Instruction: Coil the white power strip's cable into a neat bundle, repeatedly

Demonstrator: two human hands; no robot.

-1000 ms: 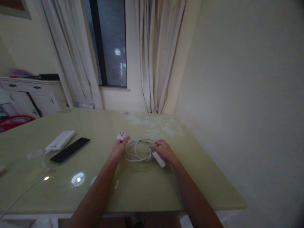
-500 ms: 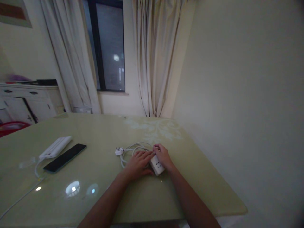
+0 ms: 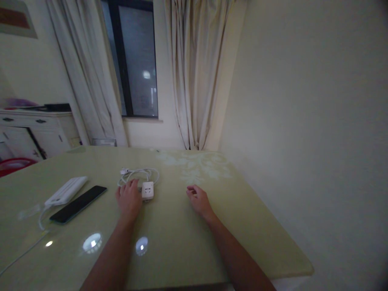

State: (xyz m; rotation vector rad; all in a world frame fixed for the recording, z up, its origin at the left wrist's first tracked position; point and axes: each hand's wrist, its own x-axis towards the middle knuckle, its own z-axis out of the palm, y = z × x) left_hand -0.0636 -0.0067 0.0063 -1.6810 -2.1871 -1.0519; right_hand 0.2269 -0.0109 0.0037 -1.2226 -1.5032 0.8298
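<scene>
A white power strip sits left of the middle of the table, its socket face showing. Behind it its white cable lies in loose loops, with the plug at the far left of the coil. My left hand is closed at the strip's left side, its fingers over the near part of the loops; the exact grip is partly hidden. Well to the right, my right hand is over the table with nothing in it, fingers loosely bent and a gap between thumb and forefinger.
On the left of the glossy table lie a black phone and a white power bank with a white cord. A wall runs along the right side; curtains hang beyond the far edge.
The power strip and its cable have moved left and a little away from me, along with my left hand. My right hand has come off the strip and stays at the right.
</scene>
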